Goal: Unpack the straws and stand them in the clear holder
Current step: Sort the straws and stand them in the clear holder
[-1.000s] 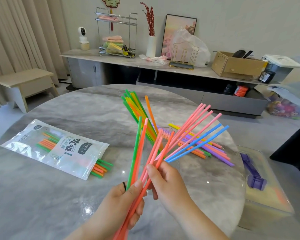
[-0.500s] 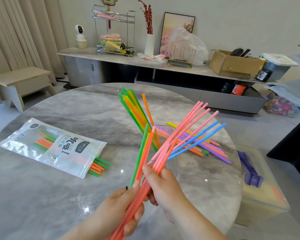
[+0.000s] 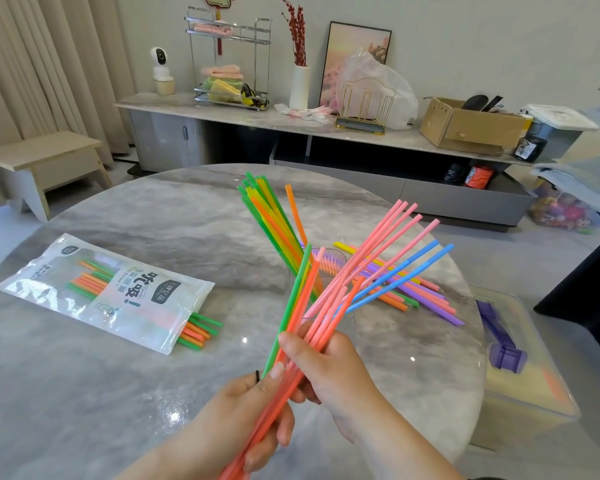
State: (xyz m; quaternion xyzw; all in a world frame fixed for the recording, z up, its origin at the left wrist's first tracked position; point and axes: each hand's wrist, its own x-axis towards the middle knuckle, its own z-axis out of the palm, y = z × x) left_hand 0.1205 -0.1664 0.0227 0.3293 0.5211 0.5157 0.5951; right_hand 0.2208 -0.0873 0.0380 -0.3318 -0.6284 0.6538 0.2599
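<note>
Fanning upward at centre, straws sit clamped in left grip and right grip. Clear holder stands just behind them; tabletop edge curves at right.

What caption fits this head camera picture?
Left hand and right hand grip colourful plastic straws over grey marble table.

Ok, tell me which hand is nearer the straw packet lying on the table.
Left. The left hand grips the straw bundle low down, to the right of the packet; the right hand pinches the same bundle further to the right. Neither touches the packet.
</note>
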